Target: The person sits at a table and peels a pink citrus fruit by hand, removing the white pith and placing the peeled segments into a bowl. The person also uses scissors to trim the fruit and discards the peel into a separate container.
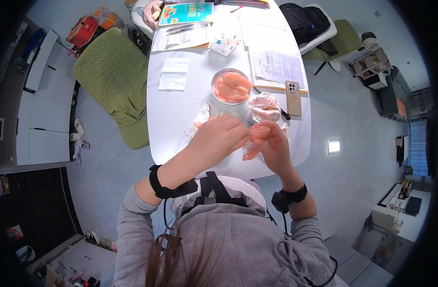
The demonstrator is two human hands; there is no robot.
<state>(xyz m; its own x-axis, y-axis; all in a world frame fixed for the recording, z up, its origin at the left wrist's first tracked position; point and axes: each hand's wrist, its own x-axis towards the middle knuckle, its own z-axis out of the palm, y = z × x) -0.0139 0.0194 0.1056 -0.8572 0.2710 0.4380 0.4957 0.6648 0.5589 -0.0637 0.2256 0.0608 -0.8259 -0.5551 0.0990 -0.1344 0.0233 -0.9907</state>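
Note:
My right hand (279, 150) holds a peeled pomelo segment (261, 131) with orange-pink flesh, its pale membrane (253, 146) partly hanging loose below. From the left, the fingertips of my left hand (222, 138) pinch the segment's edge. Just beyond the hands lies a partly opened pomelo portion (264, 107) in white pith. A ridged-rim paper plate (231, 69) carries several peeled pomelo pieces (232, 88). Scraps of membrane and peel (203, 114) lie behind my left hand, which hides some of them. More peel shows beside my right hand.
A knife with a black handle (285, 114) lies by the pomelo portion, near a gold phone (293, 100). Printed papers (278, 66), white tissues (174, 74), a patterned bag (225, 43) and a workbook (186, 13) are on the white table. A green-covered chair (113, 79) stands left.

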